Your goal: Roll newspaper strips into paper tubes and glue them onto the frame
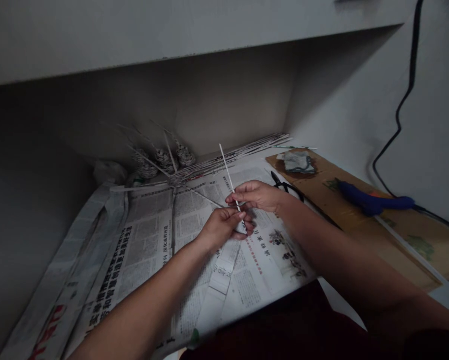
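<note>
A thin white stick (227, 169) points up and away between my hands. My left hand (223, 226) is closed around its lower end, where a piece of printed paper shows under the fingers. With bent fingers, my right hand (259, 195) pinches the same stick a little higher up. Below my left hand a narrow newspaper strip (221, 274) runs toward me; whether it is joined to the stick I cannot tell. Spread newspaper (149, 250) covers the surface under both hands.
Woven cone-shaped pieces (185, 156) stand at the back left, beside a bundle of thin paper sticks (243, 156). Cut newspaper strips (70, 280) lie at left. On the right, cardboard (322, 192) bears a blue glue gun (370, 200) with a black cord; black-handled scissors (290, 188) lie near my right forearm.
</note>
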`<action>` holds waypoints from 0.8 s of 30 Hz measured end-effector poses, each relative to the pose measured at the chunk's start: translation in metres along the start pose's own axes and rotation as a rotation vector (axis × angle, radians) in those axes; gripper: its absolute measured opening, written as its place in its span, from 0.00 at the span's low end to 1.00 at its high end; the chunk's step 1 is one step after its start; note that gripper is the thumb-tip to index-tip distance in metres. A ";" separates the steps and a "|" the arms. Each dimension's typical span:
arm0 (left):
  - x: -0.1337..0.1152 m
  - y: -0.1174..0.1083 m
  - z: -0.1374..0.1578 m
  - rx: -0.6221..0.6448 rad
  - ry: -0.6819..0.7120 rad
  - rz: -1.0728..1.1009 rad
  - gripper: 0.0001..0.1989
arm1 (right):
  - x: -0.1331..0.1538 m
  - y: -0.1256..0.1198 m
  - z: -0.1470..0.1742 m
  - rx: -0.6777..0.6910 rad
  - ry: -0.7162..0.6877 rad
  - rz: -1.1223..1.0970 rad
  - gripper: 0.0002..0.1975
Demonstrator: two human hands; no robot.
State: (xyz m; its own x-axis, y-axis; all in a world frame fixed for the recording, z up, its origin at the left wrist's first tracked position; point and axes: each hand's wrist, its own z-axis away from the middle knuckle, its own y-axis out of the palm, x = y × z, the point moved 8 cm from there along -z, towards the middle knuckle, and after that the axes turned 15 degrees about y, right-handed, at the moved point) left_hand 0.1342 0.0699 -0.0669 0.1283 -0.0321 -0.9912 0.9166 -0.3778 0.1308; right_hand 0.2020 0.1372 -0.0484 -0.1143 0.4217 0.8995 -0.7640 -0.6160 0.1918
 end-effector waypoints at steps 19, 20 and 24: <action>0.000 0.000 0.000 -0.014 0.006 -0.008 0.21 | 0.001 -0.003 0.000 -0.062 -0.007 0.002 0.16; 0.000 0.000 0.000 -0.012 0.003 -0.013 0.21 | 0.001 -0.002 0.000 -0.074 -0.017 0.027 0.17; 0.001 0.004 0.000 0.012 -0.017 -0.040 0.19 | 0.009 -0.007 0.000 -0.217 -0.125 0.058 0.20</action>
State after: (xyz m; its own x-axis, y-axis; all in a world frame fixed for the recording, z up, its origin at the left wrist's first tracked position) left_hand 0.1377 0.0682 -0.0674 0.0856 -0.0324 -0.9958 0.9160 -0.3906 0.0914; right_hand 0.2061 0.1450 -0.0418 -0.0927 0.2961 0.9506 -0.8783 -0.4741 0.0620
